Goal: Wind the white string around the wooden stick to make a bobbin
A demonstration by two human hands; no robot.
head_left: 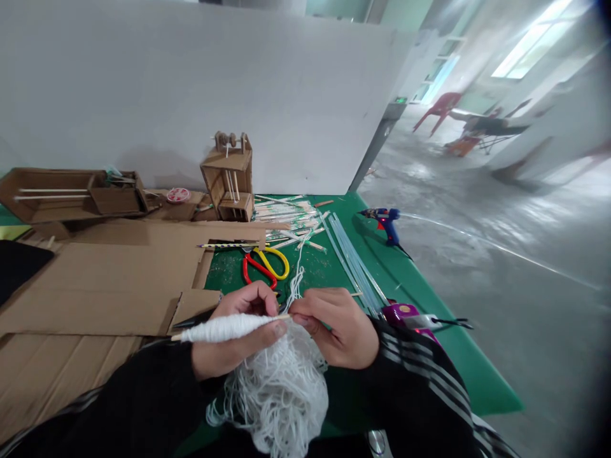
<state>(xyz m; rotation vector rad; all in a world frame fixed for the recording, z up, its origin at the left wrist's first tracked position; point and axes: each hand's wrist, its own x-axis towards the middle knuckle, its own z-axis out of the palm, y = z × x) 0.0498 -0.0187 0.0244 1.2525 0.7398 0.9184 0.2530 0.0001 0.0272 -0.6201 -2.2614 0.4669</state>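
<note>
My left hand (238, 346) is closed around a thin wooden stick wound thickly with white yarn (224, 327), which points out to the left. My right hand (337, 324) pinches near the stick's bare right end (283, 317), its thumb and forefinger together there. A loose tangle of white yarn (286, 401) hangs below both hands at the table's near edge. Another loop of white strand (296, 280) runs from behind the fingers up toward the back of the table. Scissors (273, 264) with one red and one yellow handle lie just beyond my left hand.
Cardboard sheets (119, 273) cover the table's left side. A cardboard tower (229, 181) and a long cardboard box (57, 191) stand along the white partition. Wooden sticks (291, 219), glue sticks (353, 254), a blue glue gun (387, 222) and a purple tool (405, 315) lie toward the right.
</note>
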